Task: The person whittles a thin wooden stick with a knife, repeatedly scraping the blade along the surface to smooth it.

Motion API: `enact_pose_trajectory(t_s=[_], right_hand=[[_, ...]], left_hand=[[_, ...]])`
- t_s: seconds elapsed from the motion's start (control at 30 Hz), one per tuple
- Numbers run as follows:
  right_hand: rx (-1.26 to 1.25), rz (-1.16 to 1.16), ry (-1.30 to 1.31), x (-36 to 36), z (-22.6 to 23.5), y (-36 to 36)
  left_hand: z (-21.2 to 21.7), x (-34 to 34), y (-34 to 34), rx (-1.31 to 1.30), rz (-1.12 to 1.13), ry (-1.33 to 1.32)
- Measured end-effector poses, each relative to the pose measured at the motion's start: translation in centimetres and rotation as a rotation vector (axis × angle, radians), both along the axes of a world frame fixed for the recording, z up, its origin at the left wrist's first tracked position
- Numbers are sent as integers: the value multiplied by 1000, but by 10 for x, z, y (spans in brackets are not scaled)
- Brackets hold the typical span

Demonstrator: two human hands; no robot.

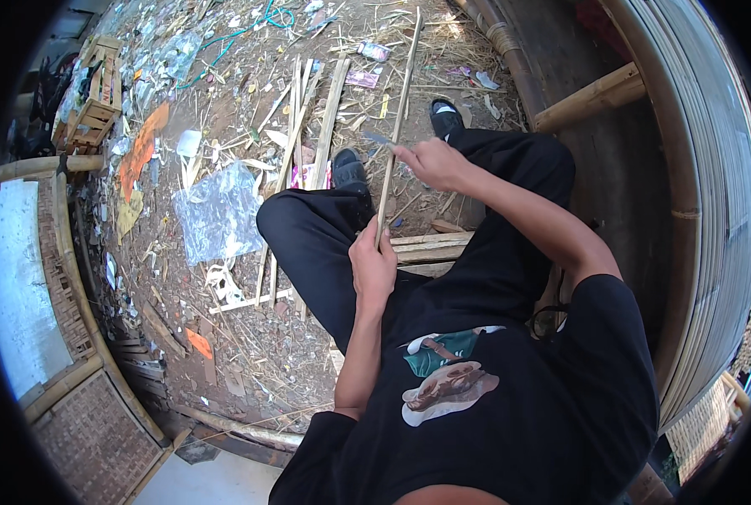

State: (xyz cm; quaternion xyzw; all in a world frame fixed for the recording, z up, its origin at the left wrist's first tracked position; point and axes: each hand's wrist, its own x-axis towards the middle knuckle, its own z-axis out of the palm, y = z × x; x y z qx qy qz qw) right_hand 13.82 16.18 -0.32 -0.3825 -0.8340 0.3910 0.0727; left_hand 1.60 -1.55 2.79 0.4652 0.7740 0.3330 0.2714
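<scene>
I sit with black trousers and black shoes over littered ground. My left hand (373, 263) grips the near end of a long thin bamboo strip (398, 118) that runs up and away from my lap. My right hand (426, 160) is closed on a small knife (378, 138), whose blade lies against the strip about halfway along it. The strip's far end points toward the top of the view.
Several split bamboo slats (329, 114) lie on the ground ahead, with a clear plastic sheet (218, 215) to the left. A wooden crate (93, 93) stands far left. Thick bamboo poles (590, 98) and a curved bamboo wall (712, 168) are on the right.
</scene>
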Motion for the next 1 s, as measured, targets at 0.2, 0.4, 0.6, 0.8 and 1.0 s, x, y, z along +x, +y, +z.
enact_pose_trajectory(t_s=[0.2, 0.4, 0.6, 0.8, 1.0], right_hand=[[-59, 187, 59, -3, -2, -56], [-190, 74, -29, 4, -13, -20], [-180, 191, -71, 5, -5, -61], [-316, 125, -28, -3, -2, -62], [-239, 89, -76, -13, -14, -45]], left_hand=[[5, 5, 7, -61, 8, -44], [6, 4, 9, -115, 26, -86], [2, 1, 5, -114, 50, -104], [-5, -1, 9, -166, 33, -58], [4, 1, 13, -269, 64, -79]])
